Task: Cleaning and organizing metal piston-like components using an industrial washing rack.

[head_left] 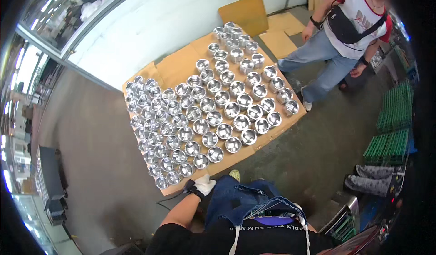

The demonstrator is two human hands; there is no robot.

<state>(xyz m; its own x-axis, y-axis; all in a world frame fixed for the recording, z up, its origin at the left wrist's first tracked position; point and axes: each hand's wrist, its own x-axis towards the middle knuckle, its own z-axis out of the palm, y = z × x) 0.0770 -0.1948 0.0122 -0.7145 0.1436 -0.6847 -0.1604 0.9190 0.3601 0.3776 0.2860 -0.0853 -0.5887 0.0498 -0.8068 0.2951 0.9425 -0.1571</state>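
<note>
My left hand (205, 185), in a white glove, hangs between the table's near edge and my blue denim apron (227, 196). Its fingers are too small and folded from view to tell whether they are open or closed, and I see nothing in them. At its wrist is a black band with a small dark device (188, 185) and a thin cable. My right hand is out of view. Just beyond the left hand, many shiny metal pistons (215, 154) stand hollow side up in rows on a cardboard-covered table (179, 64). The rows are packed tighter on the left.
Another person (349, 18) stands at the table's far right, hands lowered. Cardboard sheets (279, 43) lie beyond the table by a white wall (181, 23). Green racks (386, 146) stand at right, a grey cart (50, 173) at left, and a metal box (338, 212) near my right side.
</note>
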